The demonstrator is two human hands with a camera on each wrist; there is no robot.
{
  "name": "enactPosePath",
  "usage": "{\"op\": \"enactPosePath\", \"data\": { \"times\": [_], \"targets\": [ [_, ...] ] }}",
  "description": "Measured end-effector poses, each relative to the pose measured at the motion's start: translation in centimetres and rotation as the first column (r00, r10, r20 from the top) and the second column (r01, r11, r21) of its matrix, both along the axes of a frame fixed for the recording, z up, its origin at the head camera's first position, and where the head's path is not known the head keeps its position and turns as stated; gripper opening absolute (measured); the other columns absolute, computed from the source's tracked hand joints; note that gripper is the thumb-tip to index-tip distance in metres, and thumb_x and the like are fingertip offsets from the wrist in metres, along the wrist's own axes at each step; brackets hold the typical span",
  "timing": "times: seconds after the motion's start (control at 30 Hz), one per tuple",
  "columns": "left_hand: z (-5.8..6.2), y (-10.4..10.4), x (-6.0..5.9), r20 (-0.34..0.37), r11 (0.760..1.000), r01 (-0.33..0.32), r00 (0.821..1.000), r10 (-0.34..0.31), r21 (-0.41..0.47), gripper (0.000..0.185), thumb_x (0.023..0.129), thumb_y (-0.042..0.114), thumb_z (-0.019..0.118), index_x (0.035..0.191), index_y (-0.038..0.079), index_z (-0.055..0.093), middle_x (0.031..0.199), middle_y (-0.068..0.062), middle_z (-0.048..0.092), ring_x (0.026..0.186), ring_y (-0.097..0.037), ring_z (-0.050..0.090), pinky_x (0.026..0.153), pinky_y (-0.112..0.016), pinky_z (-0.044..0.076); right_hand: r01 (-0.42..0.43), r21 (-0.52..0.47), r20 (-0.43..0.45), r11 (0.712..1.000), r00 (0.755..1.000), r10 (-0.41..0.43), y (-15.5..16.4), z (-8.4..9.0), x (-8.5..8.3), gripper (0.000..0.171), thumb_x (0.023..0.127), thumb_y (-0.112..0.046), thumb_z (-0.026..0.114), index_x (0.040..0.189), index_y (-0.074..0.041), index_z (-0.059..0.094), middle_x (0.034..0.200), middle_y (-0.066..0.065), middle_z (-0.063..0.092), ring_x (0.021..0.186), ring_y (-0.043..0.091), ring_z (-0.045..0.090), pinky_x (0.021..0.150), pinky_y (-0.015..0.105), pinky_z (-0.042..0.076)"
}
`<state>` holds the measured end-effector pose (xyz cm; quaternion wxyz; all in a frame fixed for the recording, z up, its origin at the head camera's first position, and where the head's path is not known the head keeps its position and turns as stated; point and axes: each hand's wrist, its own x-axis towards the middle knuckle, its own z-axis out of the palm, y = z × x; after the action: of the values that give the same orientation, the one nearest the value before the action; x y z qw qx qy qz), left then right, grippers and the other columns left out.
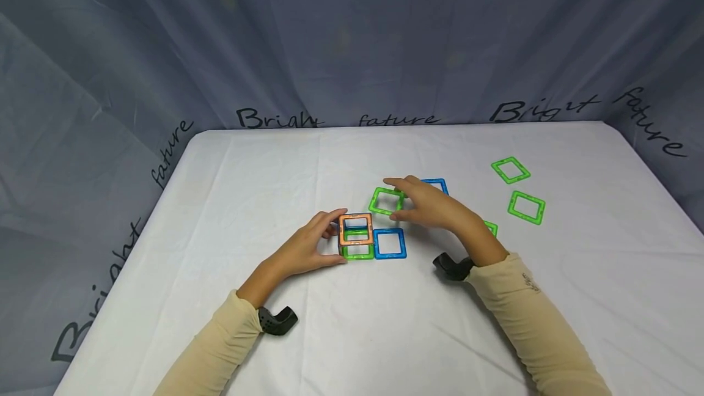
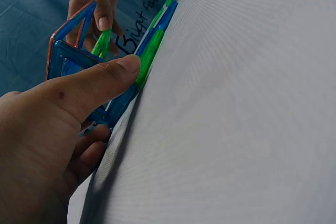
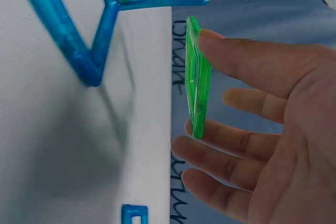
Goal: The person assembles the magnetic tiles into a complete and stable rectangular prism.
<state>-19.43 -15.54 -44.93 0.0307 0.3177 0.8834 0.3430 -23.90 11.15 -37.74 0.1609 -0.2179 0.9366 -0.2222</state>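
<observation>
Left hand (image 1: 308,249) fingers curl around the tile cube (image 1: 356,237), steadying it. Right hand (image 1: 431,206) pinches the green tile (image 1: 387,201); align edges squarely before release.

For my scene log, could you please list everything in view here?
Green square frame: one, green, pinched in the right hand, lifted off the cloth.
Small structure: one, orange frame on top, green and blue below, table centre.
Blue frame: one, blue, flat beside the structure.
Far blue frame: one, blue, partly behind the right hand.
Loose green frames: two, green, right side; a third partly hidden by the right wrist.
Table: one, white cloth.
Backdrop: one, grey-blue, lettered.
Left hand: grips the structure.
Right hand: fingers on the green frame.
</observation>
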Motion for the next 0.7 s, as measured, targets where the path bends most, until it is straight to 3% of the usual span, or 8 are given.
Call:
{"op": "enactPosePath", "data": {
  "times": [0.4,0.7],
  "targets": [
    [-0.1,-0.1,0.0,0.011,1.0,-0.004,1.0,0.004,-0.005,0.088,0.07,0.031,0.079,0.142,0.02,0.028,0.111,-0.001,0.049,0.097,-0.01,0.054,0.084,-0.029,0.047,-0.051,-0.063,-0.068,0.997,0.997,0.046,0.6,1.7,1.4,0.07,0.081,-0.026,0.069,0.14,-0.013,0.035,0.124,0.015,0.048,0.105,0.03,0.054,0.089,0.048,0.044],
    [-0.1,-0.1,-0.1,0.016,1.0,0.005,1.0,-0.005,-0.005,0.089,0.071,0.031,0.078,0.142,0.02,0.027,0.114,-0.001,0.049,0.099,-0.011,0.054,0.086,-0.029,0.046,-0.092,-0.091,-0.023,0.992,0.996,0.091,0.3,2.1,1.9,0.07,0.078,-0.025,0.072,0.139,-0.013,0.039,0.124,0.012,0.049,0.104,0.026,0.056,0.084,0.045,0.047]
  ]
}}
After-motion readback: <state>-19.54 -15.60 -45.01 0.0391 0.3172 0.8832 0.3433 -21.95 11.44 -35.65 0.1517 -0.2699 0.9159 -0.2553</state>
